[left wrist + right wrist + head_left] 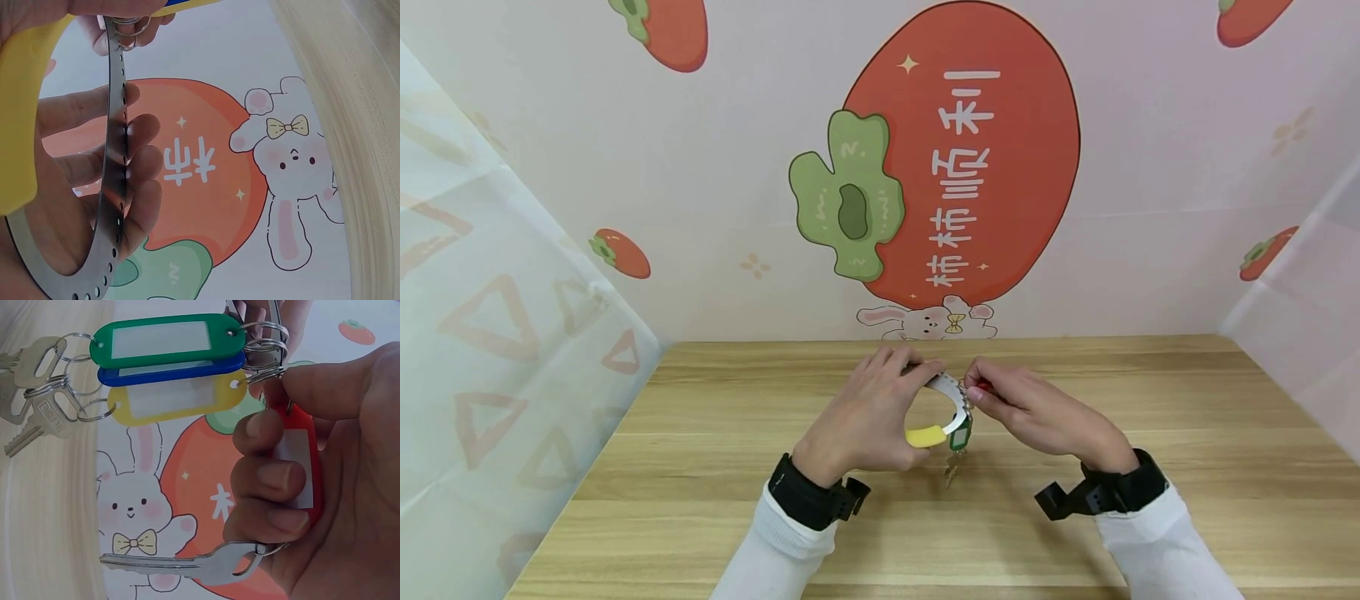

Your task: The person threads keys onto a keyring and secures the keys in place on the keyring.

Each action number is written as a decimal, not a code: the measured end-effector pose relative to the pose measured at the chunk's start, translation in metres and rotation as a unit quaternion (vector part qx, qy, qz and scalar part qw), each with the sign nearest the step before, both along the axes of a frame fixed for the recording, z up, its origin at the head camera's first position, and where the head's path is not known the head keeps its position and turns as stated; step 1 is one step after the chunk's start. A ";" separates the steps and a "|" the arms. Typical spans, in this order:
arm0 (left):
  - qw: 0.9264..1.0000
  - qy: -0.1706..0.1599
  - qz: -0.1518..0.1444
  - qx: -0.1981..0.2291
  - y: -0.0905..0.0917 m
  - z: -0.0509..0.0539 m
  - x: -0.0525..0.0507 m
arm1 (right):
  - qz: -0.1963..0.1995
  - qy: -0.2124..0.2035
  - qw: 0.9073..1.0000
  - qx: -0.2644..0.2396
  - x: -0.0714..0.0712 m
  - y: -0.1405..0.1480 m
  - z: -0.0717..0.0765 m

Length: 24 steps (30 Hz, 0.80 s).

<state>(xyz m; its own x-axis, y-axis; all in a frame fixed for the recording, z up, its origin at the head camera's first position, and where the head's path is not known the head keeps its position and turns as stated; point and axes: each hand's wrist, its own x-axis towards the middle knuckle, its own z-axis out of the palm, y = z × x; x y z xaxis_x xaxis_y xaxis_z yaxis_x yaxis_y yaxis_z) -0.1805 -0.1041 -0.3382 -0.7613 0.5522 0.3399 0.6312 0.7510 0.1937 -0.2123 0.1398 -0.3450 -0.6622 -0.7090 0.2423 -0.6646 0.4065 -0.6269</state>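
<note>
My left hand (876, 408) grips a metal ring (953, 392) with a row of small holes along its band. A yellow sleeve (19, 119) covers part of it. Green (165, 340), blue (112, 376) and yellow (119, 412) key tags hang by split rings from the band, with keys (53, 419) on their other ends. At the ring's right side, my right hand (1037, 408) holds a red key tag (315, 481) in curled fingers, thumb near the split rings. A single key (212, 565) dangles from that tag. Whether the red tag is joined to the metal ring, I cannot tell.
Beneath both hands lies a wood-grain table (715, 500). Behind it stands a white backdrop (722, 183) printed with a large persimmon and a rabbit. A white side sheet (497, 333) borders the table at left. Each wrist wears a black camera band (808, 492).
</note>
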 end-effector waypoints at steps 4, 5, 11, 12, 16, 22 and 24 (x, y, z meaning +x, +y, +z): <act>1.000 0.002 0.001 -0.002 0.000 0.000 0.000 | 0.004 0.002 1.000 0.001 0.000 0.002 0.001; 1.000 0.003 0.001 -0.003 0.000 0.000 0.000 | 0.003 0.003 1.000 0.003 0.000 0.002 0.001; 1.000 0.006 0.001 0.000 -0.001 0.000 -0.001 | -0.015 0.062 0.997 0.033 0.001 0.000 0.002; 1.000 0.006 0.001 0.000 -0.001 -0.001 -0.001 | -0.019 0.078 0.996 0.042 0.002 -0.001 0.002; 1.000 0.007 0.000 0.002 -0.002 -0.001 -0.001 | -0.035 0.132 0.988 0.068 0.003 -0.005 0.002; 1.000 0.005 -0.008 0.013 -0.005 -0.001 -0.002 | -0.046 0.184 0.979 0.081 0.004 -0.007 0.002; 1.000 0.005 -0.007 0.014 -0.006 0.000 -0.002 | -0.049 0.204 0.974 0.088 0.005 -0.008 0.001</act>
